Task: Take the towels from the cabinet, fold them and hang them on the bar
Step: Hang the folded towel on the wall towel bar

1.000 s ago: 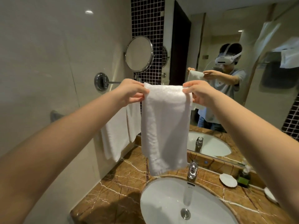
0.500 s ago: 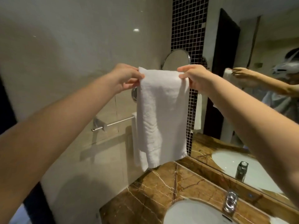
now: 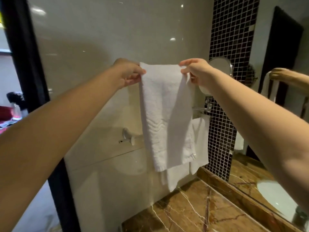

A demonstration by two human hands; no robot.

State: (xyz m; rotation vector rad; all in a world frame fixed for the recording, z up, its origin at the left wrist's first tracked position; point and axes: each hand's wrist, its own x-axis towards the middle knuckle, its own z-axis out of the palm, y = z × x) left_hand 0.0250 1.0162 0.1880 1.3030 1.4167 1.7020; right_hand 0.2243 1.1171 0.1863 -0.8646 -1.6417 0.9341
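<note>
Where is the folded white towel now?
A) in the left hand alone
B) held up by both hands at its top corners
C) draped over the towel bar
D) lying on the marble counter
B: the left hand and the right hand each pinch a top corner of the folded white towel, which hangs free in front of the towel bar.

Only one view: wide-angle cam worn on the head, facing forward and slightly down, close to the glossy wall (image 3: 117,39) at the surface's (image 3: 192,213) left edge. The mirror (image 3: 282,52) along its back edge runs down the frame's right side.
</note>
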